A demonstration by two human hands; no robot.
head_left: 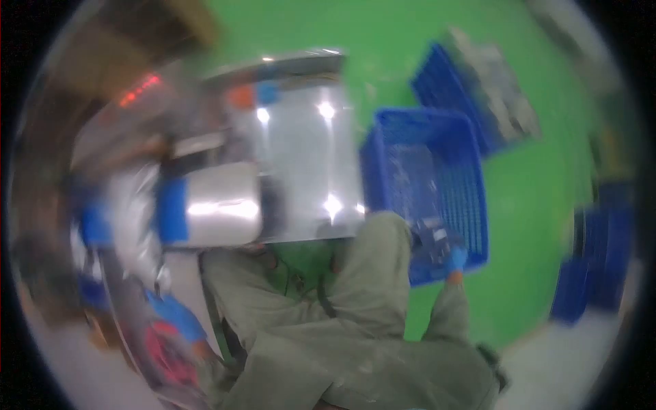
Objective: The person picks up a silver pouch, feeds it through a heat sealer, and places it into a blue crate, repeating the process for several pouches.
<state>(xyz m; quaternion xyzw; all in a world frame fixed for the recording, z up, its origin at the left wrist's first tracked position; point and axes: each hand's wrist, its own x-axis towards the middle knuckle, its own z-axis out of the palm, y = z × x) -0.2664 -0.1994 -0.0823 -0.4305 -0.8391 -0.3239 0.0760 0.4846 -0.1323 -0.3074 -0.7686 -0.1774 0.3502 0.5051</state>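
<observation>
In a blue glove, my left hand [176, 316] is at the lower left, beside a crumpled clear plastic bag [137, 212] and above a pink round item [171, 355]. Blur hides whether its fingers hold anything. My right hand [456, 260], also blue-gloved, reaches into the near end of a blue basket [480, 198] and touches a dark item with a pale label [432, 240]. Its fingers are too blurred to make out. Clear plastic pieces [412, 178] lie in the basket.
A shiny metal table [307, 157] stands in front of my knees, with a silver and blue machine part [222, 205] on its left. Behind the basket is another blue crate [444, 85] beside a pale stack [502, 96]. Dark blue bins [601, 253] stand far right.
</observation>
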